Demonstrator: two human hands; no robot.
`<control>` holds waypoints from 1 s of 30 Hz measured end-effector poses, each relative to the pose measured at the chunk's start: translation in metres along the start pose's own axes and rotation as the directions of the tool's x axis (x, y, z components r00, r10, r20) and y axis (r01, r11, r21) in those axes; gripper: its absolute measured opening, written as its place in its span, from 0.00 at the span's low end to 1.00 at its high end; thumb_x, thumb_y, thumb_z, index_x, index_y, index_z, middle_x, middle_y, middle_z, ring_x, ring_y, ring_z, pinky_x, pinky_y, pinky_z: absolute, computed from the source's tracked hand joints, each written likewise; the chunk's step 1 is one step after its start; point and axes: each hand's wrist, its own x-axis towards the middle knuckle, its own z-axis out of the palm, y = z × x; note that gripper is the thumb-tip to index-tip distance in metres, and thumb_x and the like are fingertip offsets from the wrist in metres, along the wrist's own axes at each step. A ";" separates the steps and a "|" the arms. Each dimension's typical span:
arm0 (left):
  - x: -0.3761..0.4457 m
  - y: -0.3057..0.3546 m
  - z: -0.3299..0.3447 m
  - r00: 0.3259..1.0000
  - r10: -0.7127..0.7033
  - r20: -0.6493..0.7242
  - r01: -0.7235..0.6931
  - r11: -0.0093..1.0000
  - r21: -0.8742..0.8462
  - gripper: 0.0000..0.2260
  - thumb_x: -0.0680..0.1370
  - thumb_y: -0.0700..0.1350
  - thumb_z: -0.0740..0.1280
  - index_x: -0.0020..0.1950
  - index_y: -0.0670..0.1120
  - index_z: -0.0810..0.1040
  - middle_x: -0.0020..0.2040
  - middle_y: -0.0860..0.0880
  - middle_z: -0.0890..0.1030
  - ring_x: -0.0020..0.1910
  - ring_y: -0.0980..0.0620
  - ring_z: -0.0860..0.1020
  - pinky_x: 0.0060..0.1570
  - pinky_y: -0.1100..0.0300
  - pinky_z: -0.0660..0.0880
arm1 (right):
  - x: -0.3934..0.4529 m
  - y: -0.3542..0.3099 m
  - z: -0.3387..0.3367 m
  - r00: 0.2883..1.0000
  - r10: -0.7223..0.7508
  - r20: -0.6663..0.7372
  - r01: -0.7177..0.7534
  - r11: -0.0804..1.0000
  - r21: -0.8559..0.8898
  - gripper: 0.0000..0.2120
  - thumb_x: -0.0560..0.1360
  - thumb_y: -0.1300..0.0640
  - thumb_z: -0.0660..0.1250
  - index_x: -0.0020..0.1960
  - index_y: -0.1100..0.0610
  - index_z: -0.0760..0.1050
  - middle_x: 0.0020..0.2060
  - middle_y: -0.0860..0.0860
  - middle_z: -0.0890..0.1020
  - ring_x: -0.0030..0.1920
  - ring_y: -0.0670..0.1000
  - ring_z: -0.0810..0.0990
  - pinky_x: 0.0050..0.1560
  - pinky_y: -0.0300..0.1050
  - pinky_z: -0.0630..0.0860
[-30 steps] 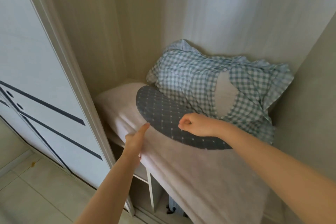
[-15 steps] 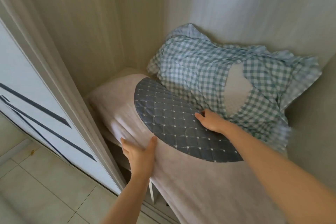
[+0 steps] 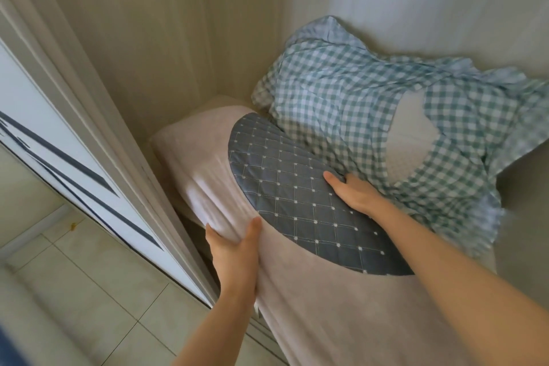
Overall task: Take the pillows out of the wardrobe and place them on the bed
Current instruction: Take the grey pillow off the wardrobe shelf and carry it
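- Pillows sit inside the wardrobe [image 3: 178,38]: a pale pillow [image 3: 341,306] at 6 o'clock, a checked pillow [image 3: 341,104] at 1 o'clock.
- Our left hand [image 3: 234,252] pinches the pale pillow's edge, thumb on top.
- Our right hand [image 3: 356,193] lies on its blue patch [image 3: 291,199], fingers tucked beneath the checked pillow.

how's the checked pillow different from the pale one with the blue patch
The checked pillow has a crumpled green-and-white gingham cover with a gap showing its white filling; the pale pillow is smooth and plain apart from its quilted blue patch. The checked pillow lies at the back, on top; the pale pillow lies under it, nearer the front. The left hand grips only the pale pillow. Both are inside the wardrobe.
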 end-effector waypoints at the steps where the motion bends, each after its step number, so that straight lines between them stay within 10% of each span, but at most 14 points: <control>1: -0.003 0.003 -0.001 1.000 0.026 -0.011 -0.026 1.000 0.011 0.39 0.69 0.56 0.77 0.75 0.52 0.62 0.65 0.50 0.76 0.59 0.46 0.78 0.60 0.44 0.77 | -0.003 0.001 0.000 1.000 -0.004 0.005 0.004 1.000 0.016 0.51 0.68 0.21 0.46 0.73 0.59 0.65 0.69 0.58 0.73 0.64 0.59 0.74 0.62 0.54 0.72; 12: -0.062 0.036 -0.012 0.957 0.280 -0.072 -0.273 0.958 0.091 0.40 0.72 0.53 0.75 0.79 0.53 0.59 0.73 0.52 0.70 0.70 0.48 0.72 0.65 0.52 0.72 | -0.051 0.021 -0.006 0.992 0.004 -0.130 0.023 0.978 0.206 0.46 0.70 0.23 0.47 0.68 0.59 0.71 0.59 0.57 0.78 0.50 0.57 0.73 0.49 0.50 0.70; 21: -0.166 0.066 -0.018 0.798 0.600 -0.059 -0.597 0.800 0.057 0.36 0.74 0.52 0.73 0.78 0.56 0.61 0.71 0.58 0.73 0.67 0.57 0.73 0.67 0.52 0.72 | -0.136 0.040 -0.053 0.891 -0.002 -0.454 0.224 0.872 0.435 0.35 0.73 0.27 0.49 0.54 0.57 0.74 0.44 0.53 0.76 0.37 0.52 0.72 0.36 0.48 0.64; 30: -0.257 0.080 -0.073 0.655 0.741 -0.151 -0.730 0.671 0.126 0.37 0.69 0.55 0.76 0.76 0.57 0.66 0.67 0.62 0.76 0.63 0.65 0.75 0.66 0.55 0.73 | -0.238 0.036 -0.054 0.869 -0.069 -0.490 0.396 0.692 0.603 0.29 0.75 0.30 0.51 0.56 0.53 0.72 0.51 0.52 0.77 0.50 0.56 0.75 0.54 0.55 0.71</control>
